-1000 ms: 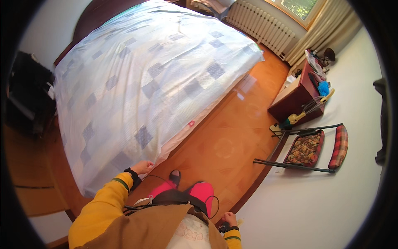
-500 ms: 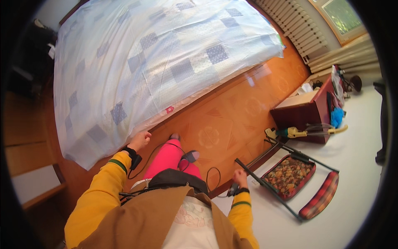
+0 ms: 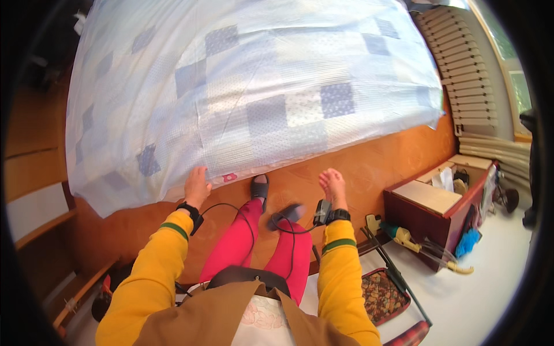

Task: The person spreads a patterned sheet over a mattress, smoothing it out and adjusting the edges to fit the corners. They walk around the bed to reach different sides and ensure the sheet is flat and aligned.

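A pale blue patchwork bedspread covers the bed, creased in long folds, and hangs over its near side. Just by its lower hem is my left hand, fingers stretched forward and empty; whether the fingertips touch the cloth I cannot tell. A pinkish strip with a red flower peeks out below the hem beside that hand. My right hand hovers over the wooden floor, fingers loosely bent and apart, holding nothing. Each wrist wears a black strap device, and a thin black cable loops between them across my legs.
A folding chair with a floral seat stands close behind my right arm. To the right is a dark red cabinet, a yellow-green cleaning tool leaning near it. A white radiator lines the far wall. Wooden furniture stands at the left.
My view has turned right and moved nearer the bed. My right hand has come up from beside the chair to in front of me. The left hand's fingers have straightened toward the bedspread.
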The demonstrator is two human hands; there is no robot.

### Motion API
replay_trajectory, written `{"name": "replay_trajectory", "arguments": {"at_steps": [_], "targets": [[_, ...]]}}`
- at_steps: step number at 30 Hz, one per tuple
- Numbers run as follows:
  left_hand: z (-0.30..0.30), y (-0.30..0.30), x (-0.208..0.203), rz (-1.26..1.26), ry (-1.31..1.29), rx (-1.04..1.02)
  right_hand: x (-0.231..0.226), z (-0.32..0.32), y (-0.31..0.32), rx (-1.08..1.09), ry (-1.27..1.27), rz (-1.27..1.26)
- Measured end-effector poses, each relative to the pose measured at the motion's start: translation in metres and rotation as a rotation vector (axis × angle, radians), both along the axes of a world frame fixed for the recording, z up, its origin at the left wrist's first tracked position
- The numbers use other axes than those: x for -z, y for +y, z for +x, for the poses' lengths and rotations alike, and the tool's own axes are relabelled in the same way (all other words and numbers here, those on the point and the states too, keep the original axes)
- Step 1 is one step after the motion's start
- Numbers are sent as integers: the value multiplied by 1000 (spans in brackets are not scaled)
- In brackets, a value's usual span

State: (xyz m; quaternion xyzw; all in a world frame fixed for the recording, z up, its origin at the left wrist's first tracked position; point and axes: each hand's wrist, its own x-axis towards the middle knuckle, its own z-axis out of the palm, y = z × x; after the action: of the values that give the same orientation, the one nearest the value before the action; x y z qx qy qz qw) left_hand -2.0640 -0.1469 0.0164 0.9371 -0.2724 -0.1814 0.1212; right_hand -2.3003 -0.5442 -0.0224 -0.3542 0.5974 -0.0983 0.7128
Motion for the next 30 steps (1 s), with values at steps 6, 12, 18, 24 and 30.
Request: {"name": "replay_trajectory", "arguments": {"at_steps": [6,12,18,24,30], "targets": [[16,-6,7,84,-46,-10,51,53,-67,119,-134,110],[18,-12,14,108,-108,17,63,51,-99,277,-55,55],[10,-18,15,151,-207,-23,54,65,-116,219,-167,61],[14,-16,22,117,-189,-79,41,58,-120,130,-198,41],[-28,-15,10,-107,87,53,52,4,-146,66,84,-303]]}}
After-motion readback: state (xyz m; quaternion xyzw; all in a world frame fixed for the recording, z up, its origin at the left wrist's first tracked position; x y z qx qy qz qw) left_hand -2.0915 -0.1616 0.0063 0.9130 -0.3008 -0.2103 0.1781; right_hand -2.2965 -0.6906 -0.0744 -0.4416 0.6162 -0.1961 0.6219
